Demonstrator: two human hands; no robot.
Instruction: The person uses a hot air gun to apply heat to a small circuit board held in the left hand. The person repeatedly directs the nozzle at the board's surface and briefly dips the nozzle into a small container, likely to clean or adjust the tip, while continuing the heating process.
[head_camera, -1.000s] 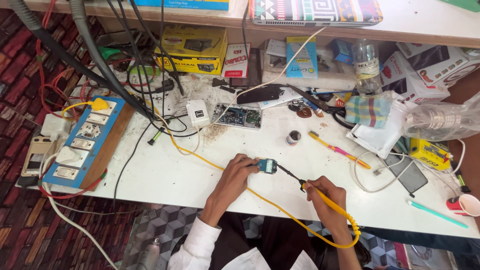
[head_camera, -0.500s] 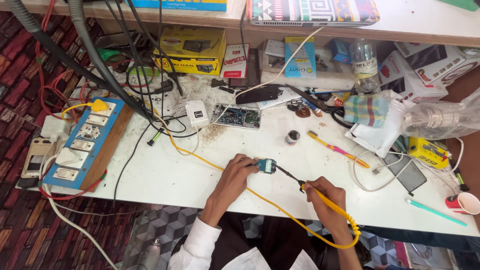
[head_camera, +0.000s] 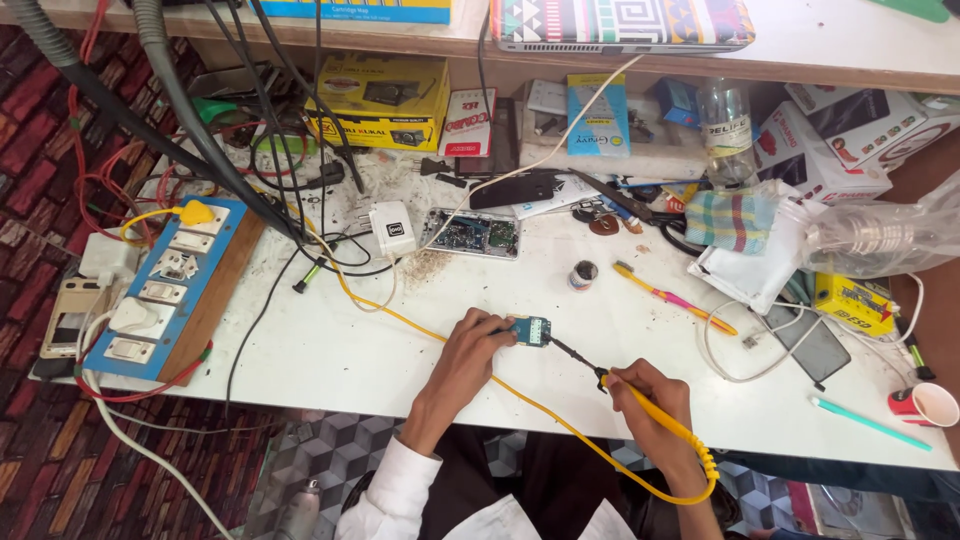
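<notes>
- Comparing the head view with the two earlier frames: almost nothing moved; small teal circuit board (head_camera: 531, 330) in the same spot near the middle of the white bench (head_camera: 330, 350), iron tip at the same right edge of it.
- Reads as steady, continued contact at one joint rather than a shift to a new point; a judgement only, since no smoke or solder is visible at this size.
- Left hand (head_camera: 468, 352) closed lightly on the board's left edge, fingertips pinching it flat against the bench.
- Right hand (head_camera: 645, 392) clenched around the yellow soldering iron (head_camera: 640, 400), held like a pen, dark tip angled up and left to touch the board.
- Iron's yellow cord (head_camera: 400, 320) looping below the right wrist, then running left and far across the bench, passing under the left hand.
- Board itself: small, rectangular, teal-blue, lying flat, components too small to make out.
- Farther off, well apart from the hands: an opened phone (head_camera: 472, 234) showing its green innards, a white plug adapter (head_camera: 393, 230) left of it, a small round tin (head_camera: 583, 274) right of it.
- At far left, a blue switch panel (head_camera: 165, 290); at right, a yellow-and-pink toothbrush (head_camera: 672, 296) and a checked cloth (head_camera: 733, 220).
</notes>
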